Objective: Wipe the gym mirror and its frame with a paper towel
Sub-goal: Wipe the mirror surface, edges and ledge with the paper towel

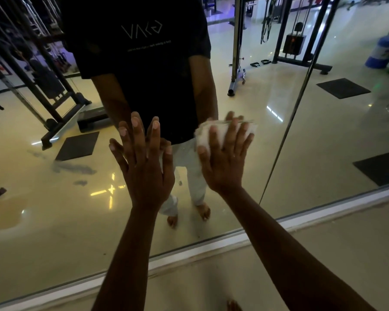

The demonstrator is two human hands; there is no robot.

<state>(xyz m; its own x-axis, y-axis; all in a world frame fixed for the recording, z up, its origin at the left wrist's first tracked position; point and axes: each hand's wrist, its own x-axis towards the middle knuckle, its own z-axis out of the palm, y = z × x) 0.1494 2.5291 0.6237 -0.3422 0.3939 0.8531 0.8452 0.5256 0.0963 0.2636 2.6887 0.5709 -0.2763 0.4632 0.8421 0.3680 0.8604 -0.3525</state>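
A person's right hand (226,158) presses a folded paper towel (213,133) flat against the gym mirror (54,209) at centre frame, fingers spread over it to drive the wipe. The left hand (144,162), fingers straight and empty, rests on the glass beside it, apparently as a brace. The pale frame (323,213) crosses the lower right; smears (72,168) show at left amid reflected weight machines (43,86).

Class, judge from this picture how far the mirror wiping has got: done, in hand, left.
Done: nothing shows as finished. In hand: the right hand presses the paper towel flat on the mirror; the left hand rests flat on the glass. Left: smudges at lower left, and the frame below.
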